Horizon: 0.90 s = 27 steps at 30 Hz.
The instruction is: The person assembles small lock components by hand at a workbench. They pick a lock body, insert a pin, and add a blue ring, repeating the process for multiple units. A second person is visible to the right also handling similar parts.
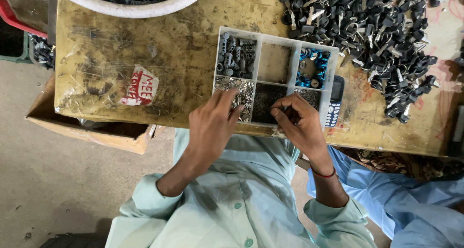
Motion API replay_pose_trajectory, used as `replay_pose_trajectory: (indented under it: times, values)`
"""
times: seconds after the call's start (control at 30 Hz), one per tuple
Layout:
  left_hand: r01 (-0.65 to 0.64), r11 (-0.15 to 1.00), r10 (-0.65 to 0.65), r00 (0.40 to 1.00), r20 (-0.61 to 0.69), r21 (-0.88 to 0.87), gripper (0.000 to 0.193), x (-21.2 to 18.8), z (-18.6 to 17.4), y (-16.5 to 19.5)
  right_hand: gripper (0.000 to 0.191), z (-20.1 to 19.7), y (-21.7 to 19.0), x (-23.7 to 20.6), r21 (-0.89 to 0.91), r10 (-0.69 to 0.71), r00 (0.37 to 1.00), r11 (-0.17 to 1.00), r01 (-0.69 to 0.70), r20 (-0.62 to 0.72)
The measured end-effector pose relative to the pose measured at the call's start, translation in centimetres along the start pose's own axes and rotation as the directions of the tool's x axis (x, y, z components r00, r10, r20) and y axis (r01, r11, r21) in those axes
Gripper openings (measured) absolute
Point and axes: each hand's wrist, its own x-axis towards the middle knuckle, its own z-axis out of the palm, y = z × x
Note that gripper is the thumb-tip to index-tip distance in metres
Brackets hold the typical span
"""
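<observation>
The white compartment tray [256, 37] sits at the near edge of the counter [159, 50], just ahead of the person's chest, with six cells in two rows. What each cell holds is hard to make out: the back left one shows small grey ridged cylinders, the back right one blue rings, the front cells only fine silvery and dark specks too small to tell apart. The left hand [211, 124] rests over the front left cell with its fingers curved down into the silvery bits; whether its grip has closed on any piece cannot be told. The right hand [299, 122] hovers at the front middle cell, its thumb and fingers pinched together, yet anything between them is hidden. Just beside the tray's right wall lies a small blue keypad phone [334, 102], partly covered by it. Further right a heap of black-headed keys [367, 30] runs off the top edge. A white basin [145, 8] is cut off at the top, a cardboard box [92, 129] peeks from under the counter.
</observation>
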Motion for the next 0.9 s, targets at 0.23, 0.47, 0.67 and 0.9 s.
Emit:
replay_pose_trajectory:
  times: [0.23, 0.47, 0.67, 0.9]
  values:
    - [0.021, 0.979, -0.049, 0.99, 0.135, 0.201, 0.01, 0.4, 0.3, -0.3, 0.007, -0.2, -0.3, -0.1, -0.019, 0.005, 1.0, 1.0, -0.005, -0.001]
    - [0.032, 0.987, -0.057, 0.985, 0.162, 0.157, 0.012, 0.5, -0.5, -0.1, 0.007, -0.1, -0.3, -0.2, -0.015, 0.0, 1.0, 1.0, 0.0, 0.002]
    - [0.023, 0.991, -0.016, 0.999, 0.05, -0.128, 0.015, -0.1, -1.0, -0.6, 0.007, 0.0, 0.2, -0.2, 0.024, 0.021, 1.0, 1.0, -0.021, -0.001]
    - [0.016, 0.975, -0.028, 0.998, -0.054, -0.221, 0.013, -0.5, -1.2, -0.6, 0.008, 0.0, 0.5, -0.2, 0.01, 0.014, 1.0, 1.0, -0.014, 0.004]
